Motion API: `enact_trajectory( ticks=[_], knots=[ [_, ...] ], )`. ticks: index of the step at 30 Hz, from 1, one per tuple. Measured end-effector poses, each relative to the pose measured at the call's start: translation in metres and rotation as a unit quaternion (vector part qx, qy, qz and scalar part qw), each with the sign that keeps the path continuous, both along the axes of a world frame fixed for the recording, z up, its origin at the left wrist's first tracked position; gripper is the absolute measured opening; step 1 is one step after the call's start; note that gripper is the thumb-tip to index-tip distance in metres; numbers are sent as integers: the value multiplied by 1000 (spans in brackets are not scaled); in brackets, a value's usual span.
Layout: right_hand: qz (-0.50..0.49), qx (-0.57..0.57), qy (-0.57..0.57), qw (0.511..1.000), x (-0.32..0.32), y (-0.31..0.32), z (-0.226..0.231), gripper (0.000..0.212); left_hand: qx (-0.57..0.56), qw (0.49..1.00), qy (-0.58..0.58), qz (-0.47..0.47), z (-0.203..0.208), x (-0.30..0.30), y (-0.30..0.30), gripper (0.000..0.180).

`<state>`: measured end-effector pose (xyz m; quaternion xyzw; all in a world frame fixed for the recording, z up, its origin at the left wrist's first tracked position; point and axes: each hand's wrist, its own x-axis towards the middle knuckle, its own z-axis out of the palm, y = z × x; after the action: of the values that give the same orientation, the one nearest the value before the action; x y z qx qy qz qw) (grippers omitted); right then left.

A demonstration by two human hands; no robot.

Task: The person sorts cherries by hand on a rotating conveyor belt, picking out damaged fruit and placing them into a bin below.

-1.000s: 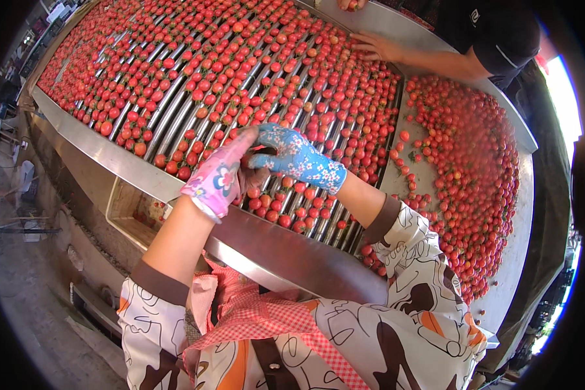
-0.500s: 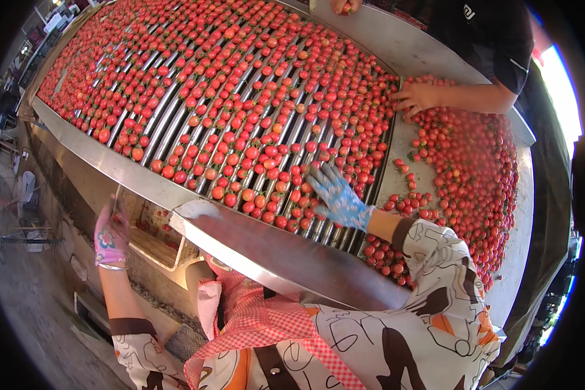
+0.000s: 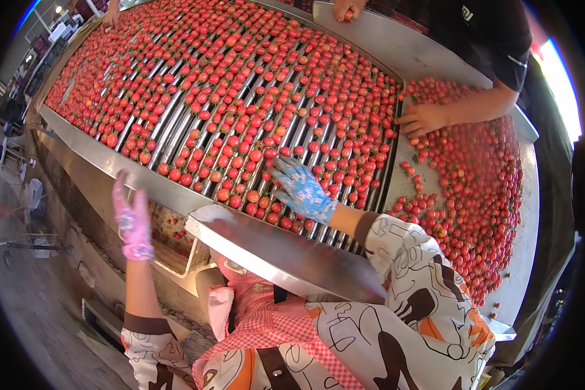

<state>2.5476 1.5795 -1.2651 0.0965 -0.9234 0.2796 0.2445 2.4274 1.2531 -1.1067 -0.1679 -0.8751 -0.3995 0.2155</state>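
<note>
A person sorting cherry tomatoes on a metal roller conveyor.

Red cherry tomatoes (image 3: 253,110) are covering the steel roller conveyor (image 3: 195,136). The right hand (image 3: 302,190), in a blue patterned glove, is resting open on the tomatoes near the conveyor's edge. The left hand (image 3: 133,221), pink-gloved, is hanging open and empty below the rim, beside a small bin (image 3: 175,257).

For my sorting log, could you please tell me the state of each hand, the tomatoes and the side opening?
Left hand in pink patterned glove: open, held over the side opening, holding nothing.
Right hand in blue patterned glove: fingers spread, resting on the tomatoes.
Small red tomatoes: loose, spread over metal roller bars.
Rectangular side opening: uncovered, few tomatoes inside.
</note>
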Motion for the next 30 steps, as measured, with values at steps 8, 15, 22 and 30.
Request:
enact_trajectory(
  ticks=[8, 15, 22, 30],
  knots=[
    [24, 97, -80, 992, 106, 79, -43, 73, -205, 941, -43, -265, -2, 72, 77, 32],
    [-234, 55, -61, 969, 86, 89, -74, 79, -442, 851, -75, -275, 7, 75, 116, 46],
    [44, 117, -139, 982, 144, 42, -39, 77, -587, 675, -137, -425, -28, 99, 166, 53],
    [8, 85, -25, 996, 88, 60, -25, 70, -551, 630, -230, -497, -45, 118, 182, 51]
  ],
)
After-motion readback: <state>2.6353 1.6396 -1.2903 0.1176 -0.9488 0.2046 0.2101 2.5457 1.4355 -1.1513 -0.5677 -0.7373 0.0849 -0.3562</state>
